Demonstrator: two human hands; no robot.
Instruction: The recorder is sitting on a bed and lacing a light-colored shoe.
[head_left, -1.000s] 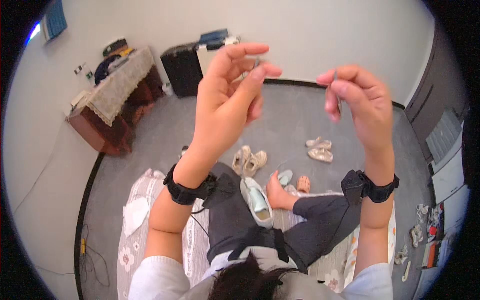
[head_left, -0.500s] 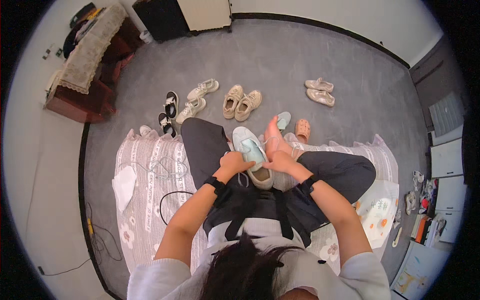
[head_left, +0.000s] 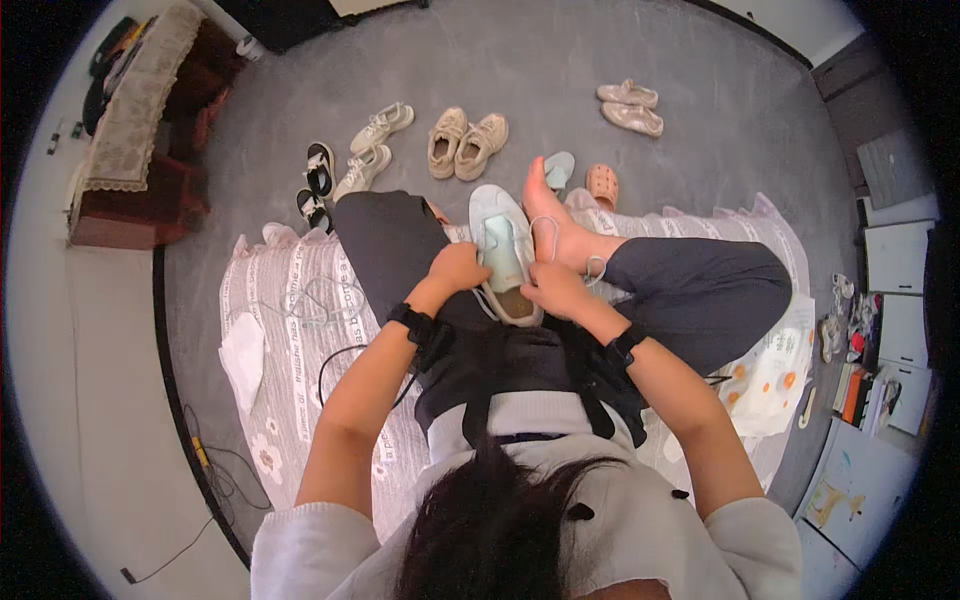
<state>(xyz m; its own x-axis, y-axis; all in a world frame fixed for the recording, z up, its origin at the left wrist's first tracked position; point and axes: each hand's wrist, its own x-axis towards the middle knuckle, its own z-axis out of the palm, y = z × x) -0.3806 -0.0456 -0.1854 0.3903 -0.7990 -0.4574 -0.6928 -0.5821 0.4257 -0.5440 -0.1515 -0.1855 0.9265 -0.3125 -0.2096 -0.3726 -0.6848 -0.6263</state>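
A pale grey-white sneaker (head_left: pixel 490 203) with a light mint tongue lies in my lap, toe pointing away from me. My left hand (head_left: pixel 457 268) grips the left edge of its opening. Opposite, my right hand (head_left: pixel 560 290) has its fingers closed on the right edge, near the heel. White shoelace (head_left: pixel 547 232) trails loosely from the shoe over my bare foot (head_left: pixel 562 240), which rests just right of it. Inside the opening a brownish insole shows. The fingertips of both hands are partly hidden.
Beyond my legs, the grey floor holds beige sneakers (head_left: pixel 483 146), off-white sneakers (head_left: pixel 383 127), black-and-white shoes (head_left: pixel 320 170), shiny flats (head_left: pixel 632 117), an orange clog (head_left: pixel 601 186) and a mint shoe (head_left: pixel 560 170). A cable coil (head_left: pixel 322 303) and white cloth (head_left: pixel 242 350) lie on the patterned bedspread (head_left: pixel 300 400).
My hands have moved apart to either side of the shoe opening; the left thumb has left the tongue. The shoe stands straighter. My view has tilted, and the floor shoes sit higher in it.
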